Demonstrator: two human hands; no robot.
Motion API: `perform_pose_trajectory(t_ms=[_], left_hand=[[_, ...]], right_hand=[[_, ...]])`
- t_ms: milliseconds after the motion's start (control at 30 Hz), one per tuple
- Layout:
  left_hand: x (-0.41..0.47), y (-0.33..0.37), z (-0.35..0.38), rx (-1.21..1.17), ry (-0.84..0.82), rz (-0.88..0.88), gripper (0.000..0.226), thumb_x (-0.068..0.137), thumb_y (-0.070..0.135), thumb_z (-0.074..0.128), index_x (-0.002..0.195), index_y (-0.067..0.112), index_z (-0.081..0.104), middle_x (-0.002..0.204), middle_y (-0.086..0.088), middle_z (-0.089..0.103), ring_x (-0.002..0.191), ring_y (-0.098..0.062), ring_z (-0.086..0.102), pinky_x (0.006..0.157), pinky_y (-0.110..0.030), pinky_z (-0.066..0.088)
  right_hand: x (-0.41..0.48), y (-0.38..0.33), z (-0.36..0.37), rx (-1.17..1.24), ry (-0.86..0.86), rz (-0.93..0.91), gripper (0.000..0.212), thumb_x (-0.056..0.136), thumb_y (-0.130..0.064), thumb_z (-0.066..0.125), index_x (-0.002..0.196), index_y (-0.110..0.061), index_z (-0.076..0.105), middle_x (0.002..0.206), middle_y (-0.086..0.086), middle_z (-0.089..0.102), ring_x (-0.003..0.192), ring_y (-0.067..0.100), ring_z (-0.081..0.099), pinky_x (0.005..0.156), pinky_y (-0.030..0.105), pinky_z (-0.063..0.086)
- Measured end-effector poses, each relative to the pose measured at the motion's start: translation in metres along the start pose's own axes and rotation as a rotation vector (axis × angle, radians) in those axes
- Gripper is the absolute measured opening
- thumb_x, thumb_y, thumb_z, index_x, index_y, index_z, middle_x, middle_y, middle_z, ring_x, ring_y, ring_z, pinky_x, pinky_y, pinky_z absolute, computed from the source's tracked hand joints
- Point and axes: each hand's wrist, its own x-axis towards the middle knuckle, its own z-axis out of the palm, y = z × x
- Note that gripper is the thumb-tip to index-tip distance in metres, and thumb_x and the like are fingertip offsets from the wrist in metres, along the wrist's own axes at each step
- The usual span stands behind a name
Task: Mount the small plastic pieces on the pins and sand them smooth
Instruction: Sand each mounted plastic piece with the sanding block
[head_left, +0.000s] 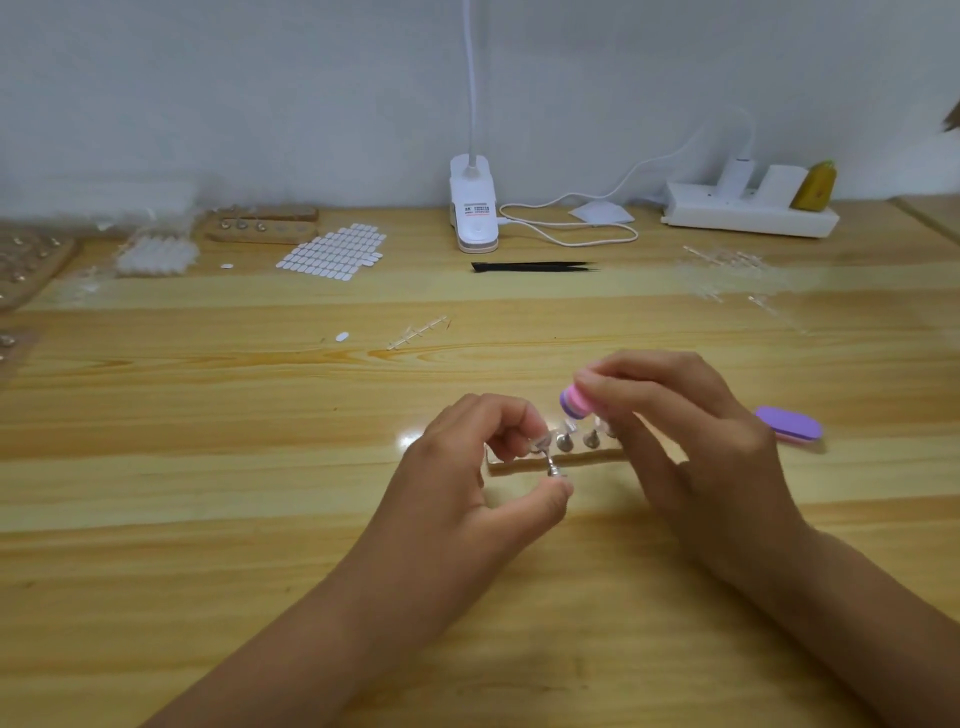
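A small wooden holder (587, 459) lies in the middle of the table with metal pins (577, 441) standing in it. My left hand (467, 483) pinches one metal pin (551, 466) lifted out of the holder, with a clear plastic piece (540, 444) on its tip. My right hand (691, 441) grips a pink and purple sanding block (573, 401) just above the pins, close to the held piece. A second purple sanding block (788, 425) lies flat to the right.
A sheet of white adhesive tabs (335, 253), black tweezers (532, 266) and a white clip lamp (472, 208) sit at the back. Clear plastic sprues (732, 275) lie back right, a power strip (748, 213) behind them. More wooden pin holders (262, 226) stand back left.
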Motion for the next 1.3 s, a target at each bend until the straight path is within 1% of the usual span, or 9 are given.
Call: perform_pose_trajectory(t_ms=[167, 367, 467, 600, 800, 967, 1033, 1167, 1300], left_hand=[[0.000, 0.004, -0.001, -0.117, 0.037, -0.074, 0.022, 0.060, 0.031, 0.078, 0.081, 0.028, 0.072, 0.074, 0.008, 0.063, 0.065, 0.001, 0.051, 0.056, -0.022, 0.043], [0.002, 0.004, 0.000, -0.090, 0.094, -0.112, 0.021, 0.052, 0.026, 0.079, 0.072, 0.025, 0.072, 0.063, 0.014, 0.060, 0.057, 0.002, 0.048, 0.054, -0.014, 0.039], [0.001, 0.004, 0.002, -0.064, 0.086, -0.088, 0.019, 0.054, 0.027, 0.078, 0.072, 0.027, 0.072, 0.064, 0.011, 0.062, 0.058, 0.002, 0.049, 0.054, -0.014, 0.039], [0.002, 0.004, 0.001, -0.102, 0.130, -0.127, 0.020, 0.051, 0.024, 0.080, 0.070, 0.024, 0.072, 0.061, 0.013, 0.061, 0.055, 0.003, 0.048, 0.053, -0.011, 0.038], [0.000, 0.004, 0.000, -0.073, 0.096, -0.101, 0.020, 0.053, 0.025, 0.079, 0.073, 0.026, 0.074, 0.064, 0.011, 0.062, 0.057, 0.001, 0.049, 0.054, -0.014, 0.039], [0.001, 0.006, -0.001, -0.115, 0.105, -0.101, 0.021, 0.053, 0.023, 0.080, 0.074, 0.024, 0.074, 0.065, 0.012, 0.064, 0.060, 0.000, 0.052, 0.054, -0.016, 0.041], [0.000, 0.006, -0.002, -0.105, 0.082, -0.049, 0.022, 0.058, 0.022, 0.079, 0.078, 0.026, 0.075, 0.071, 0.008, 0.068, 0.065, -0.007, 0.056, 0.057, -0.025, 0.046], [0.001, 0.008, -0.006, -0.171, 0.113, 0.001, 0.020, 0.059, 0.017, 0.080, 0.076, 0.024, 0.073, 0.070, 0.012, 0.065, 0.066, -0.001, 0.054, 0.061, -0.018, 0.044], [0.002, 0.008, -0.006, -0.219, 0.078, 0.103, 0.022, 0.062, 0.018, 0.081, 0.083, 0.021, 0.074, 0.077, 0.009, 0.067, 0.074, -0.009, 0.059, 0.065, -0.023, 0.045]], right_hand=[[-0.005, -0.009, 0.002, 0.008, -0.123, -0.236, 0.035, 0.088, 0.016, 0.062, 0.120, 0.003, 0.066, 0.114, 0.018, 0.068, 0.109, 0.029, 0.063, 0.095, 0.032, 0.051], [0.001, -0.007, -0.003, -0.036, -0.057, -0.191, 0.029, 0.084, 0.012, 0.070, 0.111, 0.005, 0.071, 0.105, 0.016, 0.070, 0.097, 0.029, 0.066, 0.092, 0.029, 0.050], [-0.003, -0.011, 0.001, -0.004, -0.155, -0.279, 0.033, 0.085, 0.017, 0.063, 0.115, 0.005, 0.070, 0.109, 0.017, 0.069, 0.102, 0.030, 0.064, 0.090, 0.033, 0.052], [0.002, 0.000, -0.005, -0.067, -0.103, -0.201, 0.027, 0.083, 0.012, 0.070, 0.110, 0.006, 0.072, 0.105, 0.017, 0.070, 0.097, 0.031, 0.066, 0.085, 0.038, 0.053], [-0.003, -0.007, 0.004, 0.003, -0.134, -0.216, 0.029, 0.086, 0.011, 0.069, 0.114, 0.002, 0.072, 0.107, 0.014, 0.070, 0.100, 0.028, 0.064, 0.086, 0.033, 0.052], [0.001, -0.009, 0.001, 0.022, -0.046, -0.149, 0.025, 0.087, 0.004, 0.070, 0.113, 0.002, 0.071, 0.106, 0.012, 0.069, 0.098, 0.027, 0.065, 0.090, 0.026, 0.048], [-0.002, -0.015, 0.005, 0.060, -0.084, -0.176, 0.030, 0.086, 0.007, 0.070, 0.116, 0.002, 0.069, 0.110, 0.012, 0.068, 0.102, 0.026, 0.065, 0.089, 0.029, 0.050], [0.002, -0.004, -0.005, 0.048, -0.010, -0.047, 0.023, 0.089, 0.001, 0.071, 0.112, -0.001, 0.071, 0.106, 0.010, 0.068, 0.098, 0.024, 0.068, 0.085, 0.035, 0.054], [-0.001, -0.017, -0.001, 0.259, 0.057, 0.068, 0.027, 0.090, -0.011, 0.069, 0.117, -0.010, 0.064, 0.115, 0.000, 0.065, 0.102, 0.011, 0.067, 0.087, 0.019, 0.053]])
